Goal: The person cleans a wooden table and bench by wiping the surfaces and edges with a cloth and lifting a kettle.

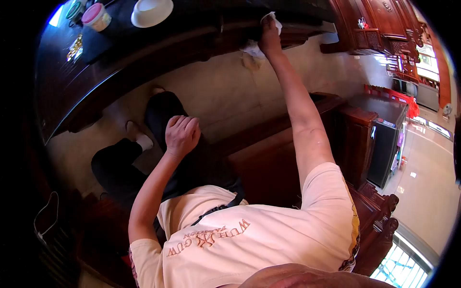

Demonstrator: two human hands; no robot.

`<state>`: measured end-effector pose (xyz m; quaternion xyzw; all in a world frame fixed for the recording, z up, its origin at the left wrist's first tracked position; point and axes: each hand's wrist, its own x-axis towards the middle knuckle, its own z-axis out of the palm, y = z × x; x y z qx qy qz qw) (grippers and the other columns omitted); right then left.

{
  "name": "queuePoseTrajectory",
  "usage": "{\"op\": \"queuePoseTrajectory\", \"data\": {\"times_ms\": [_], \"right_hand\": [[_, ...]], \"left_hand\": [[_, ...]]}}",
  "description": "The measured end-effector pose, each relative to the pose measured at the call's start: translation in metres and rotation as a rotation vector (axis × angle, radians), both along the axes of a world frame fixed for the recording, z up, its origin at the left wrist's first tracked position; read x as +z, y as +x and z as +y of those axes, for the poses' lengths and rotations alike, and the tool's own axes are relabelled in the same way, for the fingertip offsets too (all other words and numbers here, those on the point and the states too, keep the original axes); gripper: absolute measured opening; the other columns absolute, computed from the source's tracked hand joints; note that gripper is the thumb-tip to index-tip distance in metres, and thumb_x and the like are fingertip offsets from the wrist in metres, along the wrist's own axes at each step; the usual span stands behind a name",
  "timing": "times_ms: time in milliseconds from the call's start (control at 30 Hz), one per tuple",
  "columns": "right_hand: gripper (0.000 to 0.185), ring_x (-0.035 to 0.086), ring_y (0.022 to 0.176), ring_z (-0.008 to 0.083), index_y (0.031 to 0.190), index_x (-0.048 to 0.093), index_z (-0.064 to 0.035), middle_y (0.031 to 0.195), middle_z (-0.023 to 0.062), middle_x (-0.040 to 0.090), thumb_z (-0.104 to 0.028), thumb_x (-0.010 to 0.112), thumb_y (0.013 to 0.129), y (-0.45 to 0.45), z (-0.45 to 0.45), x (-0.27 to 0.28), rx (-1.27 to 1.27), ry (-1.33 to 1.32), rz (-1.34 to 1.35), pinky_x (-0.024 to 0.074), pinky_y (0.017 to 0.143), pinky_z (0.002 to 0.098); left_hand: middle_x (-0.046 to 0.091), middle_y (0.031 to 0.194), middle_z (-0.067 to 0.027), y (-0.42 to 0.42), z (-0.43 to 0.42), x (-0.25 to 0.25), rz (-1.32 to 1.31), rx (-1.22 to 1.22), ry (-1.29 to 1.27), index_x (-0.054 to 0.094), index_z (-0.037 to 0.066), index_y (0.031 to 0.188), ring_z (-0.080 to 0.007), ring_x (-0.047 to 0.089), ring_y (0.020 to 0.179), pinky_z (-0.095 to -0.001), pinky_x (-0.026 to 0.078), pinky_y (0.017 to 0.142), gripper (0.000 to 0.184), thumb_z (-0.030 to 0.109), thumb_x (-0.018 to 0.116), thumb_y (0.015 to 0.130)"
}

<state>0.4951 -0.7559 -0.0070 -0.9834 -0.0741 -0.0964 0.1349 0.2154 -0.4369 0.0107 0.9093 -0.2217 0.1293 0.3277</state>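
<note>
My right arm stretches forward to the far edge of the dark wooden table point(192, 45). There my right hand point(270, 41) is closed on a white tissue point(275, 23). Just below that hand, a whitish plastic bag point(252, 49) shows beside the table's edge. My left hand point(182, 134) hovers above my dark-trousered leg, its fingers curled in; whether anything is inside them is hidden. A white bowl point(151, 12) stands on the table, with a pink-lidded tub point(96, 17) to its left.
Gold-coloured wrappers point(75, 48) and a green-lidded jar point(75, 11) are at the table's left. Carved wooden seating point(370, 206) and a dark cabinet point(382, 149) stand on the right. A red bag point(413, 108) lies beyond them.
</note>
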Motion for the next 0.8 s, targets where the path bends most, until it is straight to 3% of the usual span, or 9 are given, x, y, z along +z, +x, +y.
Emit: {"op": "queuePoseTrajectory", "data": {"times_ms": [100,133,233,333,433,533,633,700,800], "right_hand": [[0.067,0.040,0.133,0.0426,0.143,0.042,-0.0065,0.152,0.0207,0.033,0.008,0.055,0.079,-0.012,0.031,-0.004,0.112,0.059,0.041,0.0423,0.104,0.0447],[0.064,0.041,0.134,0.0388,0.141,0.044,-0.0061,0.152,0.0203,0.033,0.009,0.054,0.080,-0.015,0.044,-0.006,0.187,-0.031,0.033,0.0425,0.104,0.0424],[0.058,0.044,0.132,0.0395,0.138,0.049,-0.0074,0.150,0.0186,0.038,0.007,0.051,0.082,-0.029,0.066,-0.009,0.275,0.177,-0.056,0.0434,0.103,0.0404],[0.054,0.050,0.125,0.0410,0.133,0.055,-0.0076,0.139,0.0190,0.050,0.006,0.049,0.081,-0.041,0.065,0.007,0.294,0.270,-0.036,0.0450,0.101,0.0418],[0.049,0.060,0.112,0.0347,0.126,0.061,-0.0043,0.124,0.0173,0.063,0.007,0.048,0.080,-0.064,0.063,0.028,0.157,0.062,0.339,0.0486,0.096,0.0391],[0.045,0.065,0.102,0.0253,0.121,0.063,0.0003,0.111,0.0138,0.069,0.008,0.046,0.080,-0.109,0.064,0.032,-0.124,0.781,0.539,0.0507,0.093,0.0346],[0.047,0.063,0.104,0.0204,0.124,0.060,0.0036,0.114,0.0133,0.066,0.010,0.044,0.080,-0.149,0.071,0.059,-0.077,1.382,0.546,0.0508,0.095,0.0322],[0.046,0.063,0.101,0.0210,0.123,0.060,0.0044,0.114,0.0146,0.066,0.012,0.045,0.079,-0.177,0.082,0.102,-0.056,1.588,0.589,0.0529,0.091,0.0321],[0.056,0.058,0.113,0.0253,0.137,0.047,0.0014,0.128,0.0171,0.057,0.008,0.043,0.082,-0.210,0.097,0.149,0.015,1.643,0.627,0.0490,0.100,0.0358]], "left_hand": [[0.069,0.087,-0.0090,-0.003,0.003,-0.001,-0.023,0.023,0.003,0.065,0.006,0.091,-0.0251,0.066,0.082,-0.0383,0.048,0.083,0.006,0.010,0.064,0.086],[0.064,0.080,-0.0050,-0.002,0.003,-0.003,-0.088,0.042,-0.007,0.060,0.009,0.086,-0.0208,0.063,0.078,-0.0342,0.046,0.084,0.007,0.010,0.063,0.081],[0.064,0.081,-0.0049,-0.006,0.010,-0.001,-0.105,0.055,0.022,0.060,0.009,0.087,-0.0208,0.063,0.080,-0.0345,0.046,0.084,0.006,0.010,0.062,0.081],[0.065,0.083,-0.0046,-0.011,0.017,-0.002,-0.126,0.076,0.012,0.060,0.009,0.088,-0.0208,0.063,0.081,-0.0344,0.046,0.085,0.007,0.011,0.062,0.082],[0.065,0.083,-0.0047,-0.016,0.023,-0.001,-0.138,0.088,0.022,0.060,0.009,0.089,-0.0210,0.063,0.081,-0.0342,0.046,0.085,0.007,0.011,0.062,0.083],[0.065,0.083,-0.0047,-0.018,0.026,-0.004,-0.128,0.101,0.029,0.060,0.010,0.089,-0.0212,0.063,0.080,-0.0338,0.046,0.085,0.007,0.012,0.062,0.083],[0.066,0.086,-0.0041,-0.022,0.025,-0.008,-0.085,0.102,0.034,0.061,0.011,0.095,-0.0208,0.064,0.082,-0.0337,0.045,0.085,0.013,0.017,0.064,0.084],[0.067,0.093,-0.0046,-0.026,0.025,-0.010,-0.046,0.104,0.049,0.061,0.012,0.106,-0.0207,0.064,0.088,-0.0345,0.044,0.087,0.027,0.025,0.067,0.084],[0.064,0.113,-0.0069,-0.027,0.019,-0.003,0.048,0.139,0.093,0.054,0.013,0.129,-0.0218,0.062,0.101,-0.0364,0.042,0.092,0.058,0.041,0.071,0.080]]}}
